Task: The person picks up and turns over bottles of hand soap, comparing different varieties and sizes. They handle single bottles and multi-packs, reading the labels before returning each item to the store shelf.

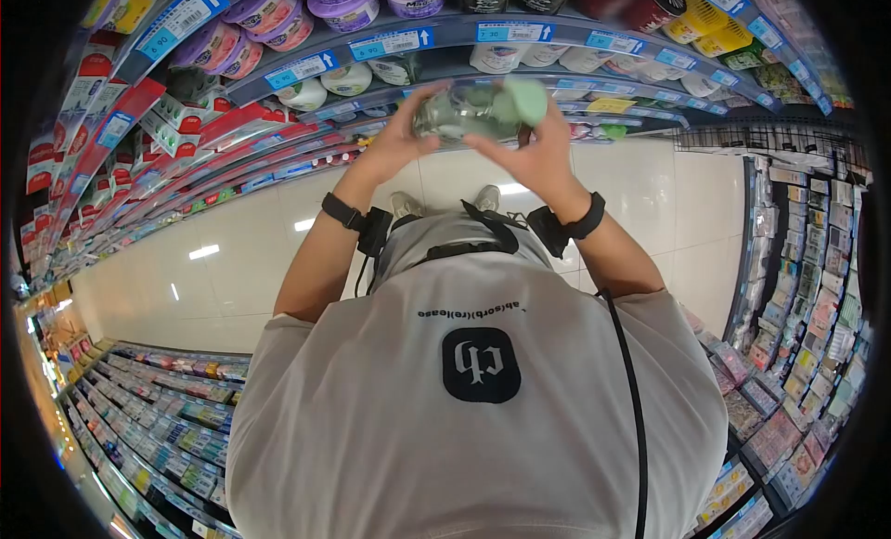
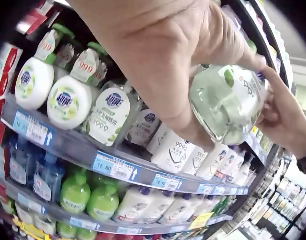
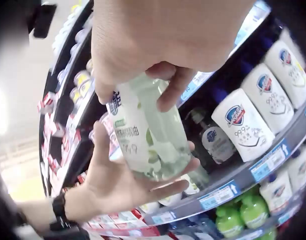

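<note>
Both hands hold one clear bottle of pale green liquid on its side at chest height, in front of the shelves. My left hand cups its lower end, fingers curled round the body. My right hand grips the green cap end from above, thumb and fingers wrapped round it. In the left wrist view the bottle shows a white label with a green leaf, and the right hand is behind it. In the right wrist view the left hand lies under the bottle.
Shelves of pump soap bottles with blue price tags stand straight ahead. Green bottles fill the row below. White soap bottles sit to the right. A pale tiled floor runs along the aisle, with a rack of small packets opposite.
</note>
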